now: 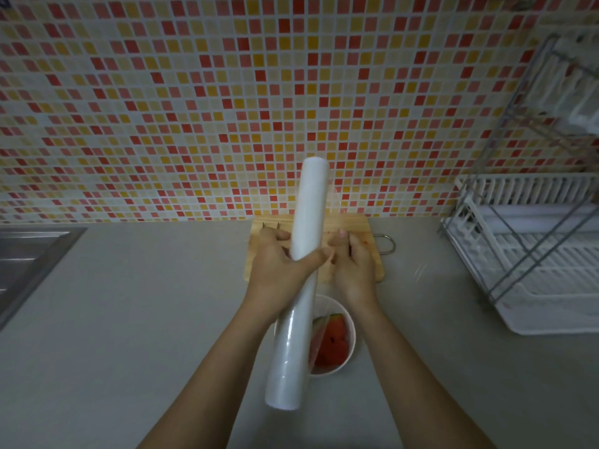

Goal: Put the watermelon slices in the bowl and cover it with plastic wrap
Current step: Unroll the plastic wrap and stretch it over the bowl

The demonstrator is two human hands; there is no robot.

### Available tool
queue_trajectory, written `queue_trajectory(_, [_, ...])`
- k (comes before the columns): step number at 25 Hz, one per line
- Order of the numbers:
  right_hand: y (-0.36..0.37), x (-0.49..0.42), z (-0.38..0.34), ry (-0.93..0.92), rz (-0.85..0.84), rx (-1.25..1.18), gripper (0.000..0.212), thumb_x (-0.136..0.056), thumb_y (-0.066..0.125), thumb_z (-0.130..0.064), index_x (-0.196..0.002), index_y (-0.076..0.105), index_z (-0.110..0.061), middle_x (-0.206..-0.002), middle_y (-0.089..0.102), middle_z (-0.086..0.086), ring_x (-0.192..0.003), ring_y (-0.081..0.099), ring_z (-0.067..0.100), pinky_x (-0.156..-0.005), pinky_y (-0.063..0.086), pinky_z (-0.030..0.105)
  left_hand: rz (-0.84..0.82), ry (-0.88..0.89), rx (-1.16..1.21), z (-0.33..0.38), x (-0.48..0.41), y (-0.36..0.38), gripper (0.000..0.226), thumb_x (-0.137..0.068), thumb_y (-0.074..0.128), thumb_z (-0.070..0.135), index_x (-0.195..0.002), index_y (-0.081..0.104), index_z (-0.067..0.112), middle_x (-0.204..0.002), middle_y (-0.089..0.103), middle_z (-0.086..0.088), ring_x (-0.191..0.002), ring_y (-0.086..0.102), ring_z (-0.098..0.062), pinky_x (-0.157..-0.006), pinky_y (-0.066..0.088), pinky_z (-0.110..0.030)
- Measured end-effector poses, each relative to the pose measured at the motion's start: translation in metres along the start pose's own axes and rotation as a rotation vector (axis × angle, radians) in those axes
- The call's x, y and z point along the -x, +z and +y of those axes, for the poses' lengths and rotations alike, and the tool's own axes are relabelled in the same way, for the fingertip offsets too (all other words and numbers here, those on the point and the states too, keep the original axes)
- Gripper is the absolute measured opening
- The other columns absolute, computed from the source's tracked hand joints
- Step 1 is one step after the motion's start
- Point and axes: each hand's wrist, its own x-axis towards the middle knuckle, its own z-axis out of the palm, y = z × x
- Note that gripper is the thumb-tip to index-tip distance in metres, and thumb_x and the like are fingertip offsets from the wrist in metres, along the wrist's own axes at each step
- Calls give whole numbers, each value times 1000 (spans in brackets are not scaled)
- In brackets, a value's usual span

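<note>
While a person's left hand [278, 264] clasps a roll of plastic wrap [303, 273] slanted above the white bowl [340, 307], thumb curled across it, the right hand [353, 267] sits just beside the roll; whether it pinches the loose film cannot be told. Watermelon slices [330, 345] lie in the bowl. Beyond the bowl sits a wooden cutting board [353, 226]; right of it, a dish rack [534, 254].

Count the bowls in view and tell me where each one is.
1: the white bowl sits on the counter just in front of the cutting board, partly under the plastic wrap roll, holding watermelon. The dish rack may hide others.
</note>
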Motion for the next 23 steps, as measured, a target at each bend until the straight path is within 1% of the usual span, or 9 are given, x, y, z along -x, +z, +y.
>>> queue_trajectory(3, [-12,-2,16,52,47,0,38,-98,41,-31,-63,54,-28,-50,50,-9,-44,47,-6,-49,36,7,-14,-172,208,-5,-1,1,28,-79,72,41,-89,51,25,-93,62,-5,-79,64,-18,-73,58,-38])
queue_trajectory(6, [-23,-7,29,102,59,21,38,-98,39,-36,-64,55,-28,-52,50,-8,-42,45,-4,-50,38,18,-88,-185,205,-12,2,6,18,-91,54,42,-93,59,24,-105,64,-12,-92,64,-27,-89,54,-49])
queue_trajectory(8, [-27,-8,37,137,41,27,38,-98,38,-36,-66,56,-28,-53,51,-9,-40,45,-4,-52,36,23,-108,-171,107,-18,2,10,28,-96,40,41,-106,57,20,-111,62,-14,-99,61,-31,-92,50,-54])
queue_trajectory(10, [-29,-6,47,166,16,40,36,-98,36,-36,-69,56,-28,-58,55,-9,-40,46,-5,-52,35,23,-123,-155,74,-23,2,16,31,-99,32,39,-122,42,22,-113,57,-12,-101,59,-32,-92,49,-56])
queue_trajectory(12, [-33,-2,59,182,13,71,35,-99,36,-35,-70,56,-28,-62,59,-8,-40,47,-5,-52,34,23,-126,-155,89,-30,5,23,33,-97,40,43,-125,30,28,-107,54,-4,-99,62,-30,-89,52,-54])
queue_trajectory(14, [-40,4,70,207,14,107,36,-98,37,-35,-69,56,-28,-65,61,-8,-43,48,-4,-53,35,24,-123,-179,4,-39,9,30,49,-86,61,46,-113,30,20,-96,54,3,-89,64,-21,-83,56,-44])
queue_trajectory(16, [-47,12,81,247,11,149,36,-98,37,-34,-68,55,-28,-68,63,-9,-50,49,1,-54,37,26,-112,-218,-78,-51,10,37,49,-78,72,40,-100,35,16,-86,53,6,-78,60,-14,-72,53,-37])
queue_trajectory(20, [-65,20,98,296,23,187,34,-99,36,-33,-70,55,-28,-71,62,-8,-54,48,6,-55,36,26,-99,-267,-139,-68,14,41,28,-86,55,45,-95,54,18,-91,64,-1,-78,60,-16,-64,48,-30])
queue_trajectory(23, [-71,22,106,294,10,211,35,-99,36,-32,-70,55,-28,-72,62,-9,-55,49,6,-55,36,24,-104,-264,-131,-74,17,43,30,-94,36,40,-105,52,17,-100,60,-8,-85,57,-24,-70,46,-35])
